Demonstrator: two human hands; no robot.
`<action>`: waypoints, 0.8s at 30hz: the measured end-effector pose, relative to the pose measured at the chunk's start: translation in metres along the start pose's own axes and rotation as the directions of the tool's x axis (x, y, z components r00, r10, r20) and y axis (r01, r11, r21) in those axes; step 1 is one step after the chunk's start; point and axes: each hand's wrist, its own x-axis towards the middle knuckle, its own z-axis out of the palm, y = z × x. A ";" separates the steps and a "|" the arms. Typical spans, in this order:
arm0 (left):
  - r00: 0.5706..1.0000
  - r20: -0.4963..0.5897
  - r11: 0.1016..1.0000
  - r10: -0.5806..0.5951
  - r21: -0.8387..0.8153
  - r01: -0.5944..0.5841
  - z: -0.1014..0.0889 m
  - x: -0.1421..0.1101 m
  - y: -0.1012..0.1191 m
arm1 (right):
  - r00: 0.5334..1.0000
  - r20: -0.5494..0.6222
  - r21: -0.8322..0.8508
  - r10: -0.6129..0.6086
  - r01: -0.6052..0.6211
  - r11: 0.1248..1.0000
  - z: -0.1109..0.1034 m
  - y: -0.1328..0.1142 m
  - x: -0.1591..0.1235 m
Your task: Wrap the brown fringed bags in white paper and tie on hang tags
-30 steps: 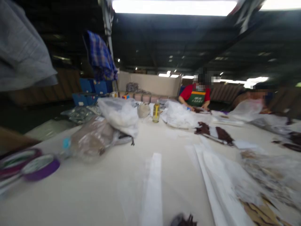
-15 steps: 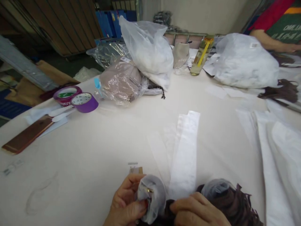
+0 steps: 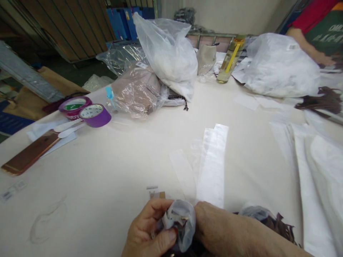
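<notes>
At the bottom centre my left hand [image 3: 151, 230] is closed round a crumpled translucent plastic wrap [image 3: 189, 232], thumb pressed against it. A small gold-coloured bit shows inside the wrap, and dark material hangs beneath it. My right hand [image 3: 205, 214] is bent down just right of the wrap; its fingers are hidden behind the wrist and the wrap. Behind my right forearm lies a dark brown fringed piece [image 3: 281, 225] with a plastic wrap [image 3: 255, 212] on it. White strips [image 3: 213, 164] lie beyond my hands, and a small label [image 3: 158, 195] is near my left fingers.
Purple tape rolls [image 3: 95, 116] and a copper-coloured phone [image 3: 32, 151] lie at left. Bagged goods [image 3: 136, 89], a white plastic bag [image 3: 171, 53], a bottle [image 3: 230, 60] and another bag [image 3: 281, 67] line the back. White sheets [image 3: 313, 185] lie right. Another person's arm [image 3: 308, 46] is back right.
My right hand has turned downward and come closer to the wrap, its forearm now covering part of the fringed piece. My left hand keeps its grip, slightly further right.
</notes>
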 end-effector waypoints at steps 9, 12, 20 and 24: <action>0.993 0.098 0.926 -0.060 0.378 0.019 0.006 -0.002 0.007 | 0.904 0.225 0.211 0.364 -0.410 0.887 -0.006 -0.004 0.003; 0.984 0.164 0.870 -0.065 0.493 -0.025 0.007 -0.005 0.012 | 0.902 0.265 0.274 0.340 -0.409 0.870 -0.006 -0.005 0.003; 0.958 0.249 0.758 -0.141 0.650 -0.058 0.005 -0.010 0.017 | 0.930 -0.012 -0.002 0.368 -0.368 0.930 -0.022 -0.035 -0.040; 0.952 0.275 0.722 -0.132 0.685 -0.098 -0.002 -0.012 0.013 | 0.974 -0.222 -0.236 0.048 -0.102 0.966 0.006 -0.034 -0.061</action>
